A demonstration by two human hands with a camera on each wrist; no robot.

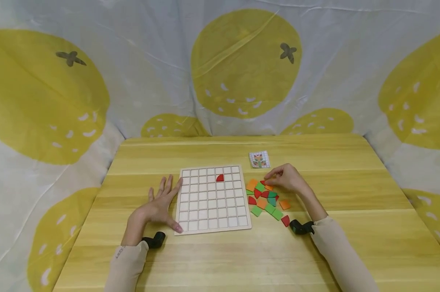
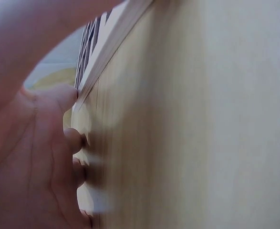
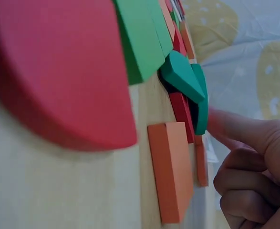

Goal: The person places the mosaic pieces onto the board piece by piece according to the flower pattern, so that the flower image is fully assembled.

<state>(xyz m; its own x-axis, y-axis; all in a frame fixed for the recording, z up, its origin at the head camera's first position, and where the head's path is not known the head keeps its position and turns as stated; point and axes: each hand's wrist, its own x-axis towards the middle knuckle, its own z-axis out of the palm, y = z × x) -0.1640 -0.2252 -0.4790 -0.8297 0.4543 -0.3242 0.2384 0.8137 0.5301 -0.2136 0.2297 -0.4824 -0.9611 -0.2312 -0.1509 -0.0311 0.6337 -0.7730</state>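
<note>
My left hand point(image 1: 161, 206) spreads its fingers along the left side of the white gridded board point(image 1: 208, 202). Its thumb rests at the board's near left corner and the index finger at the left edge. One red quarter-circle piece point(image 1: 220, 178) lies in a cell of the upper rows. To the right, thumb and index finger of my right hand point(image 1: 287, 178) pinch another red piece point(image 1: 263, 182) at the far side of the pile. In the right wrist view, teal pieces point(image 3: 183, 76) hide those fingertips, while the other fingers are curled.
Orange squares point(image 1: 284, 204), green pieces point(image 1: 277, 214) and red quarter circles point(image 1: 285, 221) lie loosely right of the board, some overlapping. Behind them is a small printed pattern card point(image 1: 259, 159). A patterned cloth point(image 1: 161, 81) hangs behind the wooden table point(image 1: 220, 263).
</note>
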